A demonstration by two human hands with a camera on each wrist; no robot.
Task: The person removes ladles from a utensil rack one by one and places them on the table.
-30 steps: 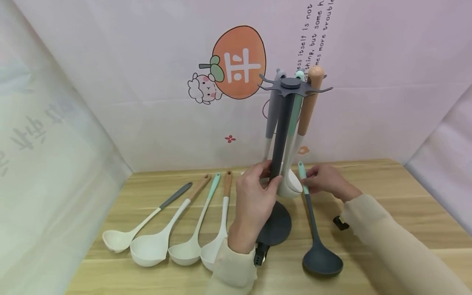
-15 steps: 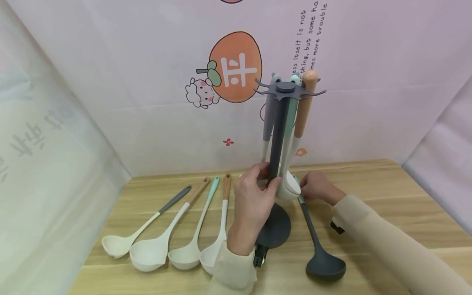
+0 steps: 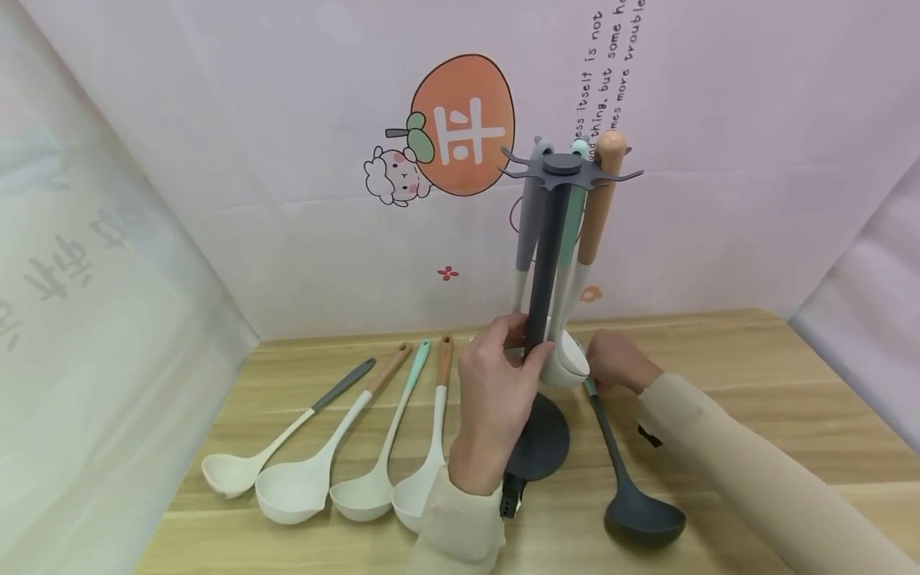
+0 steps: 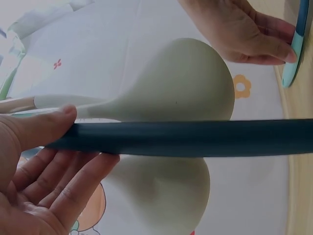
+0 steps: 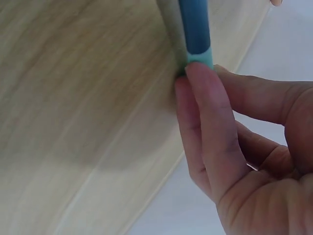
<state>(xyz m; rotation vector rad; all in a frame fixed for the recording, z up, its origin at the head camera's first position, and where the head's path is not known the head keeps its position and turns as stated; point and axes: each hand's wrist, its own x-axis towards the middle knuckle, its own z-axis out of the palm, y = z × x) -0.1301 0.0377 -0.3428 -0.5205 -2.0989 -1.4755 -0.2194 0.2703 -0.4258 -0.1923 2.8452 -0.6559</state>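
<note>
**Hands at rack and ladle**

The left hand [image 3: 496, 391] grips the pole [image 3: 544, 263] of the rack [image 3: 562, 164], fingers and thumb curled round it. The right hand [image 3: 616, 359] pinches the mint handle end of the dark ladle [image 3: 632, 503], which lies on the table [image 3: 755, 399] just right of the rack base. Four pale ladles [image 3: 345, 471] lie to the left.
</note>
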